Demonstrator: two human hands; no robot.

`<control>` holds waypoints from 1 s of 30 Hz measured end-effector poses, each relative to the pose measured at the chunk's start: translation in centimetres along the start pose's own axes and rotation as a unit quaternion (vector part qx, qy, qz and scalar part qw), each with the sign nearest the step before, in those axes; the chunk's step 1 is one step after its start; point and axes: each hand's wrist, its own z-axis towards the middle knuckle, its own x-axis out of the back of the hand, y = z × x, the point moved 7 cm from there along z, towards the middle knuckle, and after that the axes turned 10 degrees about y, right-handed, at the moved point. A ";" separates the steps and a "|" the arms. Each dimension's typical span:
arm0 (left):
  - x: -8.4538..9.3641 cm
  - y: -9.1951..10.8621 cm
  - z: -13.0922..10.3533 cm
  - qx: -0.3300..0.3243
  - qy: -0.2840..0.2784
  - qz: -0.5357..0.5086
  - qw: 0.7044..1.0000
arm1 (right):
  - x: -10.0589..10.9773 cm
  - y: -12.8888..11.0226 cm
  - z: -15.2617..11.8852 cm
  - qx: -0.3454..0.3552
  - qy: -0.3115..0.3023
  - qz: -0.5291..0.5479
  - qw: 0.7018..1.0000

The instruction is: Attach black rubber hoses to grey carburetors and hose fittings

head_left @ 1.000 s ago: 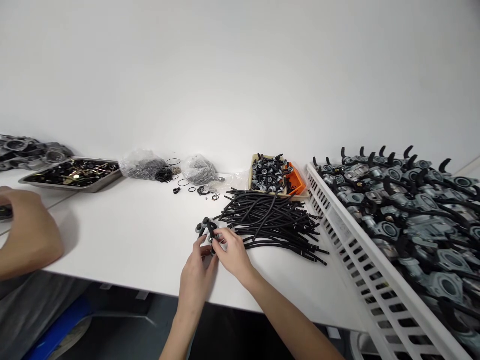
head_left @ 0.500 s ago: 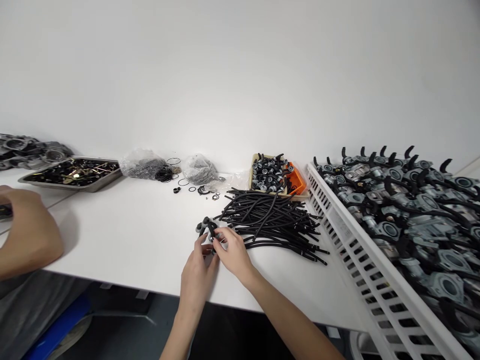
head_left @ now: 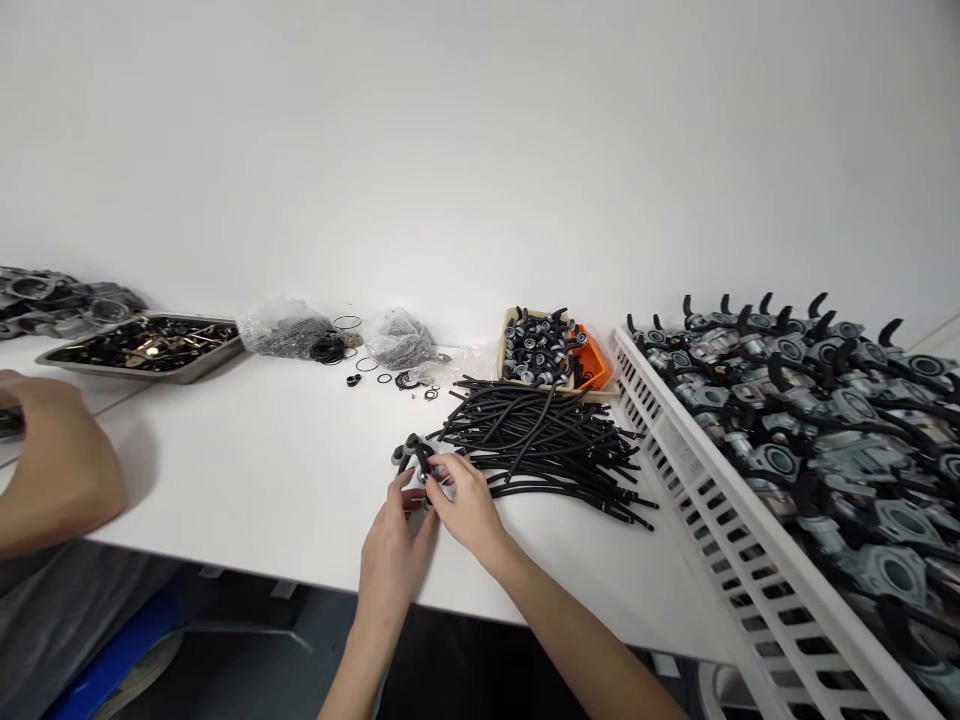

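My left hand (head_left: 391, 548) and my right hand (head_left: 466, 508) meet at the front middle of the white table (head_left: 247, 460). Between their fingertips is a small black-and-grey hose fitting (head_left: 422, 462), partly hidden by the fingers. More fittings of the same look (head_left: 401, 455) lie close against it, just beyond the left fingertips; I cannot tell exactly how many. A pile of thin black rubber hoses (head_left: 540, 440) spreads to the right of my right hand.
Behind the hoses stand a cream bin (head_left: 501, 370) of fittings and an orange bin (head_left: 598, 362). A white slatted crate (head_left: 697, 500) of metal housings fills the right. A metal tray (head_left: 191, 370), plastic bags (head_left: 281, 328) and rubber rings (head_left: 384, 378) lie leftward. Another person's arm (head_left: 64, 465) reaches in.
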 end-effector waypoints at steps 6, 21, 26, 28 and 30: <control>0.0 0.0 0.0 -0.002 0.005 -0.001 1.000 | 0.0 -0.1 0.0 -0.004 -0.003 0.004 1.000; 0.1 0.2 0.1 -0.001 0.007 0.012 1.000 | 0.0 -0.2 0.1 0.001 -0.005 0.001 1.000; 0.0 0.1 0.1 0.003 -0.002 0.016 1.000 | 0.0 -0.1 0.1 0.004 0.002 0.006 1.000; 0.0 0.2 0.1 0.004 -0.002 0.019 1.000 | 0.0 -0.1 0.1 0.005 0.003 0.007 1.000; 0.0 0.2 0.1 0.006 0.000 0.021 1.000 | 0.0 0.0 0.1 0.003 0.001 0.006 1.000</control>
